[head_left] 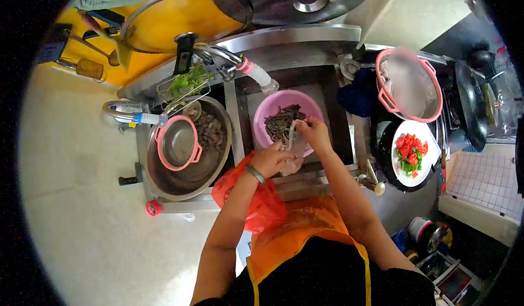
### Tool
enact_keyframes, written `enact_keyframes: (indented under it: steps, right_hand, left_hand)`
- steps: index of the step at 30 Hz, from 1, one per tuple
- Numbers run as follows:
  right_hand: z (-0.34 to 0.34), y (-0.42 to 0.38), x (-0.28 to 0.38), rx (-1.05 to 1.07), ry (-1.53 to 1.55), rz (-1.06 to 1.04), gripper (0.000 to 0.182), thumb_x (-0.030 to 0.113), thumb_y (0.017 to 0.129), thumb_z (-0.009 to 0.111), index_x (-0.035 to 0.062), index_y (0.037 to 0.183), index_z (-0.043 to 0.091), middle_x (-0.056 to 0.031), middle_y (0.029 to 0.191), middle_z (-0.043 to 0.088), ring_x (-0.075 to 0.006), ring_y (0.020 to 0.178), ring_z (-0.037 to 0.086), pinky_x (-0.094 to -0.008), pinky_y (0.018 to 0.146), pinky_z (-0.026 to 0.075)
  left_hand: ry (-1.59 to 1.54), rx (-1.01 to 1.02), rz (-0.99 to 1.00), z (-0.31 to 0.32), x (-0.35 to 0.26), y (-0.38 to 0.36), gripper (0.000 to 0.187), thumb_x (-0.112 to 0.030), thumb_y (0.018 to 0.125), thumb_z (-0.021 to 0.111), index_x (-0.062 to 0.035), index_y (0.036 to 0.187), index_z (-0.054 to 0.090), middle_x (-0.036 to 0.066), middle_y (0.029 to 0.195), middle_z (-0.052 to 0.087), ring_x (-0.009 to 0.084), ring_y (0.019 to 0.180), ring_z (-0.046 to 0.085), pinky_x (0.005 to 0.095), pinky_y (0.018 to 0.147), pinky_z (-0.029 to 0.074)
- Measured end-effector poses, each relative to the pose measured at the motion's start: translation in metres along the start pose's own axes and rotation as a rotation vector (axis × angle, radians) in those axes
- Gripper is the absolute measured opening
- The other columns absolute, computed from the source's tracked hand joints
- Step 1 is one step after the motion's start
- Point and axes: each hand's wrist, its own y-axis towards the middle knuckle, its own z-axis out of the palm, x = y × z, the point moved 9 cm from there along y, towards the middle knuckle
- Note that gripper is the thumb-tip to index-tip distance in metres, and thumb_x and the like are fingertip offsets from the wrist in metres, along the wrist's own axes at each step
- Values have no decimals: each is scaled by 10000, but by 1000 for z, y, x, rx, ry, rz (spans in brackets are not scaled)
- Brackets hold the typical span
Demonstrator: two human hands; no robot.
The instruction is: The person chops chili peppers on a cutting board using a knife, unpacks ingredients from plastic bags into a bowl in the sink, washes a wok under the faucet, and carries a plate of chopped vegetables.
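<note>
My left hand [271, 159] and my right hand [315, 135] both pinch a clear plastic bag [293, 165] over the near rim of a pink basin [267, 103]. Dark, thin strips of food [284, 121] lie in the basin; their kind is hard to tell. The basin stands in the sink, below a faucet [261, 78]. A bracelet circles my left wrist. Beneath my left forearm hangs a red plastic bag [254, 205]. Whatever the clear bag contains is partly hidden by my fingers.
At left, a large metal basin [221, 158] holds dark chunks and a pink-rimmed bowl [177, 121]. Greens [188, 83] sit in a wire rack behind it. At right are a pink-handled colander [383, 99], a plate of chopped red and green vegetables [402, 170] and a wok [470, 109].
</note>
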Motion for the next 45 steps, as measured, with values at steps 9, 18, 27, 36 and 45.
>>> enact_keyframes:
  steps: [9, 18, 27, 36, 45]
  right_hand:
    - [17, 5, 12, 174, 512, 144, 92, 138, 834, 607, 61, 869, 571, -1, 770, 574, -110, 715, 565, -248, 644, 446]
    - [7, -20, 7, 201, 517, -20, 163, 108, 851, 583, 37, 995, 548, -49, 938, 589, -151, 906, 568, -290, 841, 436]
    - [73, -196, 71, 753, 20, -331, 711, 330, 774, 700, 10, 1308, 357, -221, 1162, 561, -353, 1093, 546, -420, 911, 445]
    - [132, -267, -7, 1030, 311, -69, 522, 226, 845, 619, 33, 1287, 418, -105, 1082, 605, -192, 959, 586, -336, 837, 488]
    - [173, -318, -150, 1222, 122, 198, 383, 153, 835, 615, 12, 1172, 497, -69, 1022, 594, -140, 930, 568, -284, 810, 473]
  left_hand:
    - [-375, -15, -166, 17, 40, 8, 294, -51, 731, 551, -106, 994, 669, 123, 972, 558, 291, 1003, 540, 362, 885, 435]
    - [-503, -202, -114, -21, 24, -6, 279, 6, 707, 524, -41, 958, 634, 99, 956, 529, 242, 946, 522, 312, 869, 418]
    - [-792, -673, -249, -38, -27, -141, 442, 69, 719, 465, -7, 1153, 486, 108, 1062, 495, 196, 970, 522, 289, 855, 426]
    - [-448, -857, -916, 22, -57, -299, 816, -184, 667, 772, -13, 1336, 338, 172, 1187, 429, 165, 806, 544, 264, 697, 482]
    - [-1062, -524, -1498, 352, 16, -506, 482, -415, 761, 675, -10, 1022, 645, 168, 941, 668, 315, 899, 633, 386, 794, 483]
